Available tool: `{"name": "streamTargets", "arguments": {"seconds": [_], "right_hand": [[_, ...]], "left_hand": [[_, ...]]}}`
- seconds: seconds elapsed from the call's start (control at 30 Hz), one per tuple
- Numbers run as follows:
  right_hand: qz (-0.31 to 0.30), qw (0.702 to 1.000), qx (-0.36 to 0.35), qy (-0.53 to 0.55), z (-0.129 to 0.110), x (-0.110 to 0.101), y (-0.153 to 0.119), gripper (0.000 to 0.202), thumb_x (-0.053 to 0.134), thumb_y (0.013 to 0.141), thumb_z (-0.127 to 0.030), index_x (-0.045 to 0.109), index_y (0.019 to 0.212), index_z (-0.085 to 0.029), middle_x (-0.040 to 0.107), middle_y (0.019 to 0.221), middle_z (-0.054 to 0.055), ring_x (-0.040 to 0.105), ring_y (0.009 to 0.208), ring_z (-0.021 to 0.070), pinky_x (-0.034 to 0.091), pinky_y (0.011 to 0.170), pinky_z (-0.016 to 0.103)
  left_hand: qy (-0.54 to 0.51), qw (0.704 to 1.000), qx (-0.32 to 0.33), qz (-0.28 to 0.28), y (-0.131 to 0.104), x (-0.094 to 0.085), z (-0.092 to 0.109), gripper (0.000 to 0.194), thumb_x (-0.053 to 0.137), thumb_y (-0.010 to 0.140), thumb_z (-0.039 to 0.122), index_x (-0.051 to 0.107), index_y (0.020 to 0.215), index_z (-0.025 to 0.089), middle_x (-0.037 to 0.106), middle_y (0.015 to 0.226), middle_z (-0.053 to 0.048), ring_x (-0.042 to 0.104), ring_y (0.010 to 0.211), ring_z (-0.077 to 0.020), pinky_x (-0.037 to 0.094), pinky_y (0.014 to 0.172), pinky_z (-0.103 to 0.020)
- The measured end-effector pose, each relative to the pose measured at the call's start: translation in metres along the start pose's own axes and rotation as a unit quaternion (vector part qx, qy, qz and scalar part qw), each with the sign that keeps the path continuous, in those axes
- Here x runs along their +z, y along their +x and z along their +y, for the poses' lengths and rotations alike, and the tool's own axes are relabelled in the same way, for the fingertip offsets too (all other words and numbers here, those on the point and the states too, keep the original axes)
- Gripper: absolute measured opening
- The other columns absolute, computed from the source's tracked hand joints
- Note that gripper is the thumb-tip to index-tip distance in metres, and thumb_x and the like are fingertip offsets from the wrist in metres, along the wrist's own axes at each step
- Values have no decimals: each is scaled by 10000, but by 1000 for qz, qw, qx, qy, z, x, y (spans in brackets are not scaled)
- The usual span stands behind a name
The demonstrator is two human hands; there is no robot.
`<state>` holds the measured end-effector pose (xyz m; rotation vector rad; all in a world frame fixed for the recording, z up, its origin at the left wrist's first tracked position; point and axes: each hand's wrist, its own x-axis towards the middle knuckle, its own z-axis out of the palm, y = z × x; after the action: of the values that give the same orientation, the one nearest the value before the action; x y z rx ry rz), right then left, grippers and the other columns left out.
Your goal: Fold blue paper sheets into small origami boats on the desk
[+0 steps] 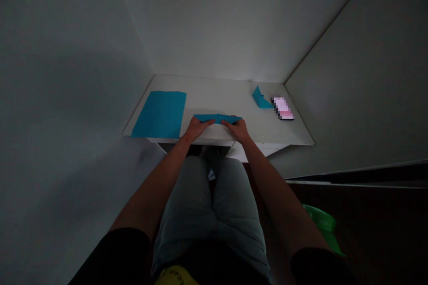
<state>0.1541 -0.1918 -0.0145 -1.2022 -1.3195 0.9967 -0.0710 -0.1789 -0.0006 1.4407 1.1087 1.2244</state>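
Near the front edge of the white desk [214, 91], a folded blue paper [218, 117] is held between both hands, long and narrow with a small peak at its middle. My left hand [198, 128] grips its left part, thumb pointing inward along the lower edge. My right hand [238, 129] grips the right part in the same way, its thumb near the middle. Further back on the right lies a folded blue paper boat [261, 99]. A stack or sheet of flat blue paper [160, 115] lies at the left.
A phone [282, 108] with a lit, blurred screen lies at the desk's right, beside the paper boat. Walls close in the desk at the back and both sides. A green plastic object [323, 222] is on the floor at the lower right.
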Motion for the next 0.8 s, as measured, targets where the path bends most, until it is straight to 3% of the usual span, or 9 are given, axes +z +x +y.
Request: {"name": "streamTargets", "arguments": {"seconds": [0.13, 0.3, 0.4, 0.5, 0.67, 0.8], "right_hand": [[14, 999, 3, -47, -2, -2, -2, 567, 817, 752, -753, 610, 646, -236, 590, 625, -19, 536, 645, 174, 455, 660, 330], [35, 995, 34, -88, -1, -3, -2, 774, 469, 924, -913, 548, 537, -247, 544, 530, 17, 549, 572, 185, 461, 670, 357], [52, 995, 39, -79, -1, -3, -2, 831, 343, 952, -945, 548, 541, -253, 557, 532, 34, 579, 589, 197, 485, 698, 364], [68, 995, 31, -71, -2, -3, -2, 822, 353, 934, -974, 533, 561, -264, 533, 518, 23, 565, 583, 202, 487, 691, 369], [79, 996, -5, -43, -4, -3, -2, 757, 389, 955, -954, 644, 768, -266, 564, 582, -5, 552, 605, 200, 477, 681, 355], [75, 995, -20, -65, -2, -3, -3, 764, 379, 956, -964, 581, 707, -271, 556, 592, 1, 548, 622, 200, 478, 689, 360]], "left_hand": [[17, 1000, -15, -8, 1, 1, -3, 430, 856, 769, 636, 810, 794, 209, 851, 958, -79, 784, 1042, -307, 589, 1068, -481], [27, 998, -27, 41, 1, 1, -10, 603, 690, 888, 772, 724, 664, 213, 807, 799, -92, 774, 949, -300, 597, 978, -422], [37, 997, -39, 61, 2, 2, -13, 675, 573, 971, 792, 670, 627, 219, 719, 651, -82, 741, 797, -268, 595, 862, -388], [14, 995, -46, 90, 5, 4, -15, 667, 522, 1019, 775, 646, 677, 216, 680, 636, -64, 704, 689, -227, 580, 747, -357], [-69, 988, -25, 137, 7, 6, -15, 559, 571, 1017, 766, 642, 898, 224, 677, 735, -10, 662, 611, -161, 553, 622, -291], [-86, 985, -22, 149, 7, 5, -15, 571, 492, 1054, 758, 650, 1006, 211, 667, 739, -13, 674, 624, -166, 555, 608, -292]]}}
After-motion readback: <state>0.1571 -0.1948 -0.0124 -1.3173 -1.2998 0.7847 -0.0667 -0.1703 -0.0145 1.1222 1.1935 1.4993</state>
